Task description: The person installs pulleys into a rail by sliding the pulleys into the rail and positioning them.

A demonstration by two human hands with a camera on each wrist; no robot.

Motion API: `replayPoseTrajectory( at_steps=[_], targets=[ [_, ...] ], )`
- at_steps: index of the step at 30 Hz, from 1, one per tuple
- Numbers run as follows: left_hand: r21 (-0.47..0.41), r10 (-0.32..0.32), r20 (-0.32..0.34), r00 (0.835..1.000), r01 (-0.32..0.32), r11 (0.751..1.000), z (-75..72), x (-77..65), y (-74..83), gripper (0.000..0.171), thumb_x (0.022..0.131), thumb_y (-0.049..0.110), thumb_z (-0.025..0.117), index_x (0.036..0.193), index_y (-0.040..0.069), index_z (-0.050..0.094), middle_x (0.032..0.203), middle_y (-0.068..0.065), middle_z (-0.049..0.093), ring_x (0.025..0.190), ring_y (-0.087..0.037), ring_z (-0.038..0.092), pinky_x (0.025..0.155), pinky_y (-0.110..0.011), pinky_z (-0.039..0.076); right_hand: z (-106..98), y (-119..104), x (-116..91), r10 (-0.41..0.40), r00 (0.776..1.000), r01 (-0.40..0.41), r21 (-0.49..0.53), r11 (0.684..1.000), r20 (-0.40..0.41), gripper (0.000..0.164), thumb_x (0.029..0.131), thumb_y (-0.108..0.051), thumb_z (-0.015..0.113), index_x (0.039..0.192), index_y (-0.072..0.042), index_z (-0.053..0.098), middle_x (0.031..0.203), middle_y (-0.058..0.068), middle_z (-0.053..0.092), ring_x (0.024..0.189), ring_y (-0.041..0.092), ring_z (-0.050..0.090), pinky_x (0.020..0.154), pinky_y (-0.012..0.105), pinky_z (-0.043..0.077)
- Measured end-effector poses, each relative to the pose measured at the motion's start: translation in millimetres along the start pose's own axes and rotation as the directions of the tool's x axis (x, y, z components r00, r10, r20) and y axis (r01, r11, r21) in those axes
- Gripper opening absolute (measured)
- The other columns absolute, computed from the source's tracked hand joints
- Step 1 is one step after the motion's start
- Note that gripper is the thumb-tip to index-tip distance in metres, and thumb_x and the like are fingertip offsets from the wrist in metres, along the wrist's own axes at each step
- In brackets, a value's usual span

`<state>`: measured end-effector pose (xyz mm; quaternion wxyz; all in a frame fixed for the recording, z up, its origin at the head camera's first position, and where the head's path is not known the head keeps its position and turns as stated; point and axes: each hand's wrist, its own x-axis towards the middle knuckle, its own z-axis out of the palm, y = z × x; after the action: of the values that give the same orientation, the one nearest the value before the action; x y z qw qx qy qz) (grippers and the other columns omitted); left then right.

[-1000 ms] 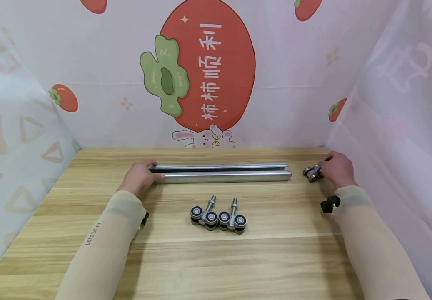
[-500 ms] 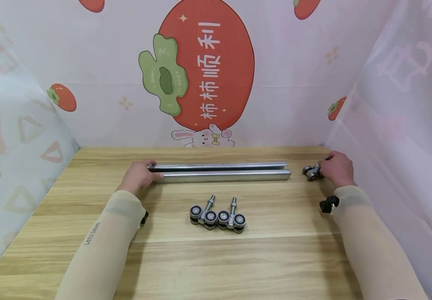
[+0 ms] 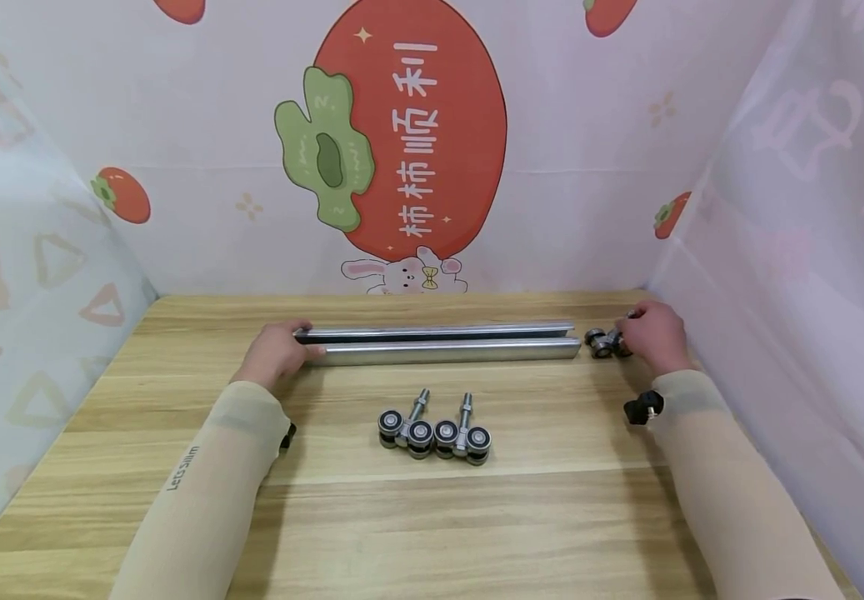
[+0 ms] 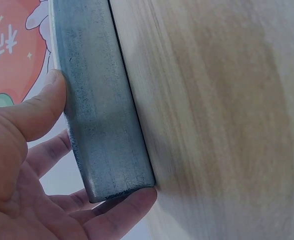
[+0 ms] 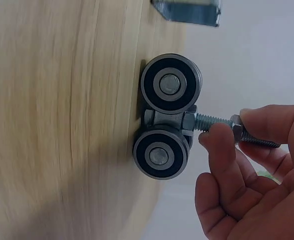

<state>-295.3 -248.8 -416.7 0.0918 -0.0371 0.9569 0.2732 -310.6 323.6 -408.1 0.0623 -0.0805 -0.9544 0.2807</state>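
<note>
A silver metal C-channel rail [image 3: 446, 352] lies lengthwise across the back of the table, its open slot facing up. My left hand [image 3: 277, 354] grips its left end, with the thumb [image 4: 52, 97] on the top edge and fingers around the end. Just beyond the rail's right end, my right hand [image 3: 656, 337] pinches the threaded bolt [image 5: 211, 121] of a roller trolley [image 5: 166, 120]. That trolley's wheels [image 3: 598, 343] point toward the rail, apart from it by a small gap. In the right wrist view, the rail end [image 5: 189, 12] shows beyond the wheels.
Two more roller trolleys, a left one [image 3: 405, 432] and a right one [image 3: 463, 437], lie side by side on the wooden table [image 3: 432, 533] in front of the rail, bolts pointing away. Printed curtains [image 3: 566, 167] enclose the back and both sides.
My right hand has moved left with the roller trolley, bringing its wheels closer to the rail's right end. The left hand and the rail have stayed in place.
</note>
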Motion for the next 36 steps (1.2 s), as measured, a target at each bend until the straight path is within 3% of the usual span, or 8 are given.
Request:
replayPoseTrajectory(
  at_steps=[6,18,28,36],
  targets=[
    [0.0,-0.001,0.002,1.0,0.001,1.0,-1.0,-1.9,1.6,0.063,0.095,0.038,0.067,0.147,0.008,0.045,0.148,-0.031,0.038,0.132,-0.046,0.037,0.109,-0.06,0.028,6,-7,-2,-0.044,0.999,0.044,-0.017,0.999,-0.023,0.019,0.093,-0.02,0.061,0.086,-0.002,0.058,0.071,0.007,0.066,0.072,0.031,0.063,0.067,0.043,0.045],
    [0.001,-0.001,0.002,1.0,0.001,1.0,-1.1,-1.4,2.7,0.063,0.095,0.037,0.067,0.146,0.007,0.046,0.147,-0.031,0.04,0.13,-0.045,0.038,0.108,-0.06,0.028,14,-11,1,-0.033,0.999,0.034,0.042,0.999,-0.013,0.019,0.094,-0.018,0.064,0.086,-0.002,0.058,0.076,0.011,0.067,0.066,0.024,0.067,0.061,0.039,0.047],
    [0.014,0.0,-0.003,1.0,0.0,1.0,-1.6,-0.3,1.4,0.064,0.094,0.038,0.069,0.145,0.006,0.047,0.145,-0.031,0.042,0.128,-0.045,0.04,0.108,-0.059,0.029,17,-16,-1,-0.025,0.999,0.021,0.113,0.993,0.037,0.019,0.095,-0.019,0.062,0.089,-0.002,0.055,0.087,0.02,0.069,0.077,0.035,0.069,0.061,0.038,0.044],
    [0.012,-0.011,0.004,1.0,0.011,1.0,-0.6,1.7,0.4,0.064,0.095,0.038,0.068,0.146,0.007,0.046,0.146,-0.031,0.04,0.127,-0.043,0.04,0.108,-0.059,0.029,19,-19,2,-0.01,0.997,-0.003,0.167,0.986,0.079,0.019,0.095,-0.02,0.061,0.093,-0.002,0.056,0.082,0.014,0.069,0.079,0.032,0.067,0.062,0.037,0.045]
  ],
)
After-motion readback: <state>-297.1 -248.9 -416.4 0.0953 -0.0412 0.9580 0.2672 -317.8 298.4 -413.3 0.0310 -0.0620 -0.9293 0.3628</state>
